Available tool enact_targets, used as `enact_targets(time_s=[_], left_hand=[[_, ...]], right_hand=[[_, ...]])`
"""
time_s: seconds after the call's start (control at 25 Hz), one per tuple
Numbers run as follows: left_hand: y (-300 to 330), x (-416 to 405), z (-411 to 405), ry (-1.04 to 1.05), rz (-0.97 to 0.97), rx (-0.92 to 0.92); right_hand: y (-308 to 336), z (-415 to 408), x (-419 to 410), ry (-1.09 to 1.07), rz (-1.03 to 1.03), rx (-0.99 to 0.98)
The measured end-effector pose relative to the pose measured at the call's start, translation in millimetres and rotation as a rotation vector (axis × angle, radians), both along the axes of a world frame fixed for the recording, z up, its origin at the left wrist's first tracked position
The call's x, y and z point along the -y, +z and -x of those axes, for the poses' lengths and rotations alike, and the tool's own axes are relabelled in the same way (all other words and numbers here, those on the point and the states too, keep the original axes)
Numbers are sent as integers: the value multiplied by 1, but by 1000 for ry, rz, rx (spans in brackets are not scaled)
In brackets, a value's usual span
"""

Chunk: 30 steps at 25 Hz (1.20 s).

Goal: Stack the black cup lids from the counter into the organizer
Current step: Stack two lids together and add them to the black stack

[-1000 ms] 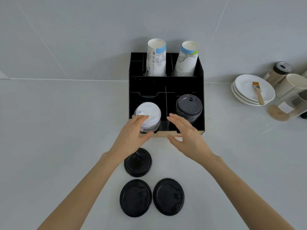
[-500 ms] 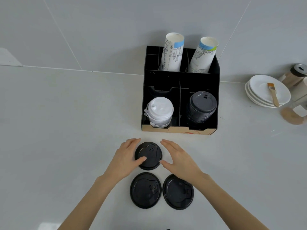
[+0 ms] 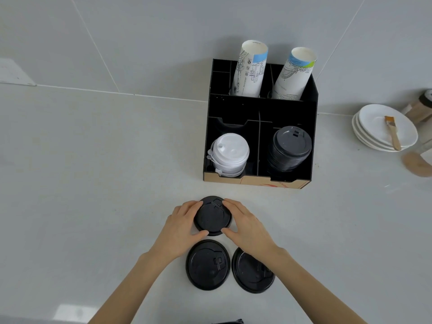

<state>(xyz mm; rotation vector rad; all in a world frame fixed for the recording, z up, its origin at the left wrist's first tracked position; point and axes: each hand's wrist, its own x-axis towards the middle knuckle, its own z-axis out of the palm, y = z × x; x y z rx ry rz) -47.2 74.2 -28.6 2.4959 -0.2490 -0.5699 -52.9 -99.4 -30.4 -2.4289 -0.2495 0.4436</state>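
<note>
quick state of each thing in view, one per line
Left hand: gripping far lid
Right hand: gripping far lid
Far black plastic lid: on counter, clasped
Two near black lids: flat, untouched
Black organizer: holds white, black lid stacks
Two paper cup stacks: tilted

Bare hands [image 3: 184,226], bare forearms, no sleeves showing.

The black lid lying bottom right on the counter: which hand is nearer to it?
Right. The right hand sits just above that lid, its wrist crossing over it; the left hand is farther, beyond the other lower lid.
</note>
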Motion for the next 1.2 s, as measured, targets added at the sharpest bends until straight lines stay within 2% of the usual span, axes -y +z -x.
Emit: enact_targets(time_s=[0.32, 0.56, 0.88, 1.2], left_hand=[[13, 8, -2, -3, 65, 23], [29, 23, -12, -24, 132, 167], [54, 61, -33, -41, 180, 342], [70, 113, -51, 12, 252, 419]], right_hand=[[11, -1, 14, -28, -86, 39], [33, -8, 36, -48, -137, 99], [63, -20, 73, -105, -139, 221], [81, -35, 104, -215, -78, 326]])
